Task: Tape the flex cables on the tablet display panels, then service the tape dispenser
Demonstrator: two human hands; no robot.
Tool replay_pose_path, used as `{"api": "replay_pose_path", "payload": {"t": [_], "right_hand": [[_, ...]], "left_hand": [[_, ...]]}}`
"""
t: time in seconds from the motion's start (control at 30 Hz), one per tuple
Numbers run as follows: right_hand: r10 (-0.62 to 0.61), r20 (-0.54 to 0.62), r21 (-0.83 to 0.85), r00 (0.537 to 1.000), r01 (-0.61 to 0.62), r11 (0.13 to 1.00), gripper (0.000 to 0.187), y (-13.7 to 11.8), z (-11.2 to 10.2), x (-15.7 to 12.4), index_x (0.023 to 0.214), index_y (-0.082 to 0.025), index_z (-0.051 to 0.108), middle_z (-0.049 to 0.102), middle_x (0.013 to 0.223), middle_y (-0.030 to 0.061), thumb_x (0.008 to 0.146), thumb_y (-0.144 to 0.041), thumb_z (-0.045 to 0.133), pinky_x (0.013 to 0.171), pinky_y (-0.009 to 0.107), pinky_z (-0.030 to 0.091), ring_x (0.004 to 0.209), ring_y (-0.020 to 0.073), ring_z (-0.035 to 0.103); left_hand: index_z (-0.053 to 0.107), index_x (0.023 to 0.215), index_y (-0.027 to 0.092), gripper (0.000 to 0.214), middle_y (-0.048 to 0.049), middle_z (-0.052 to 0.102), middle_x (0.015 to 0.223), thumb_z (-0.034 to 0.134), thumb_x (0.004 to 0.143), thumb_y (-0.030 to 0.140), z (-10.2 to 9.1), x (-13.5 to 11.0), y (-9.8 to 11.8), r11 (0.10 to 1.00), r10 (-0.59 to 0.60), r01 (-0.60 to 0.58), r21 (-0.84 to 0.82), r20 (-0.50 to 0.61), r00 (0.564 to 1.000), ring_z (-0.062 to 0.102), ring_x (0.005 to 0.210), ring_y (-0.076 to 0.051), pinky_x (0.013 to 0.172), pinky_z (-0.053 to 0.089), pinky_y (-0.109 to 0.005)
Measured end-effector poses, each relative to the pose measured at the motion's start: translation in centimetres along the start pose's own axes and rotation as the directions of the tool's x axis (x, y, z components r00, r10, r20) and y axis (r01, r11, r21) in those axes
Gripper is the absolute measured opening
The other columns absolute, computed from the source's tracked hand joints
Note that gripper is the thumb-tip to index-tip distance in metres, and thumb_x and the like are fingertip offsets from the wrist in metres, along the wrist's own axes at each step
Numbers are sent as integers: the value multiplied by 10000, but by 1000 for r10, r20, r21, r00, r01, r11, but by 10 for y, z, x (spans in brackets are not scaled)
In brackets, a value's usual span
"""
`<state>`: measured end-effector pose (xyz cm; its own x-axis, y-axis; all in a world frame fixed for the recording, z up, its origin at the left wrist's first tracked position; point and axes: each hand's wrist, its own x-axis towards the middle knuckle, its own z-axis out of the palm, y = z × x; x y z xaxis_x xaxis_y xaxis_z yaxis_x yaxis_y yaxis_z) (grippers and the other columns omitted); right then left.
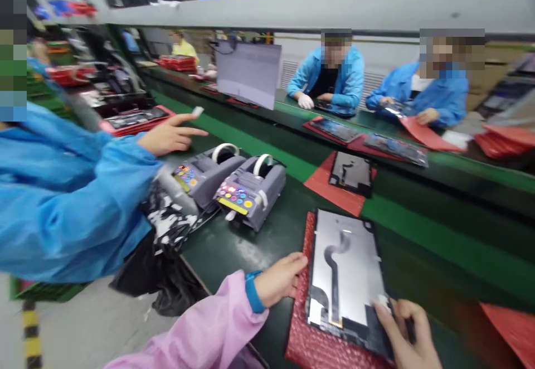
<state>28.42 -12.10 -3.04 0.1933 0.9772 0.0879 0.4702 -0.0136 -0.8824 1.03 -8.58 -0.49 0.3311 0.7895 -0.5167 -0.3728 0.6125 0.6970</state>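
Note:
A tablet-sized screen panel (355,268) lies with its silver back up, a dark ribbon cable (334,285) curving over it. Beneath it is a red bubble-wrap bag (298,324), showing along the left side and bottom. My left hand (281,280), in a pink sleeve with a blue cuff, pinches the bag's left edge beside the panel. At the panel's lower right corner, my right hand (407,330) grips the edge, thumb on the silver back and fingers curled at the side. Whether the panel rests on the bench or is slightly raised I cannot tell.
Two grey tape dispensers (253,190) stand left of the panel. A co-worker's hand (171,135) reaches in from the left with a small white piece. Another panel (351,173) lies on a red sheet (330,185) on the green strip (418,229). Two people in blue sit opposite.

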Motion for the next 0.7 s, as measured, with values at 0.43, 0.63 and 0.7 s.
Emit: {"api": "replay_pose_path", "payload": {"t": [0.43,0.63,0.7], "right_hand": [[101,72,132,992,-110,985,404,-8,23,-6,844,-259,350,410,690,-75,894,-574,598,549,246,393,554,121,428],[-14,103,-155,995,30,987,238,-33,3,0,889,-257,417,614,838,-22,947,-436,562,675,283,469,714,169,617],[-53,59,-296,997,68,953,175,-36,-13,4,917,-255,454,685,985,27,971,-396,542,758,317,484,850,203,668]], "left_hand": [[636,1068,147,419,-80,765,974,863,764,325,12,0,19,997,56,-59,-40,-69,996,755,853,-195,706,578,-251],[618,1063,159,613,-71,773,999,951,597,378,19,5,31,990,112,-101,97,-112,987,761,860,-215,676,591,-249],[610,1070,165,660,-67,777,990,958,558,394,21,11,40,979,145,-119,166,-154,977,763,866,-226,667,595,-250]]}}
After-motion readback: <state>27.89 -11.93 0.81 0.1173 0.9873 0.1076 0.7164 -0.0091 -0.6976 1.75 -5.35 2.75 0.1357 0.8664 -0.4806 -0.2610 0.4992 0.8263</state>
